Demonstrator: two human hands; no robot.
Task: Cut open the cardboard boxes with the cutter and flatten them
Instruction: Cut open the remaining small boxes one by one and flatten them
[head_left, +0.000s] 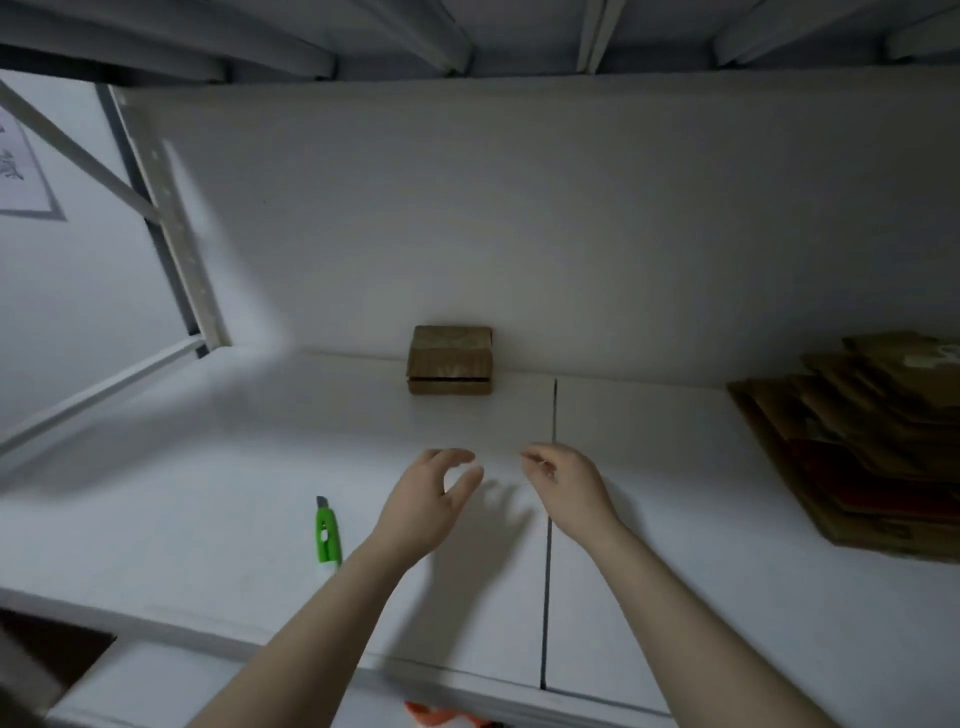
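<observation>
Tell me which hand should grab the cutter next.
Left, probably. The green cutter lies just outside the left hand, which holds nothing. The right hand, also empty, is farther from it, by the shelf seam.

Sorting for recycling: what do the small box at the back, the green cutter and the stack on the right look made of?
Small box: brown cardboard, matte; a paler sheen on top suggests tape.
Green cutter: smooth bright body, probably plastic; grey tip looks metal.
Stack: flat brown matte sheets, apparently cardboard, some printed red.
</observation>
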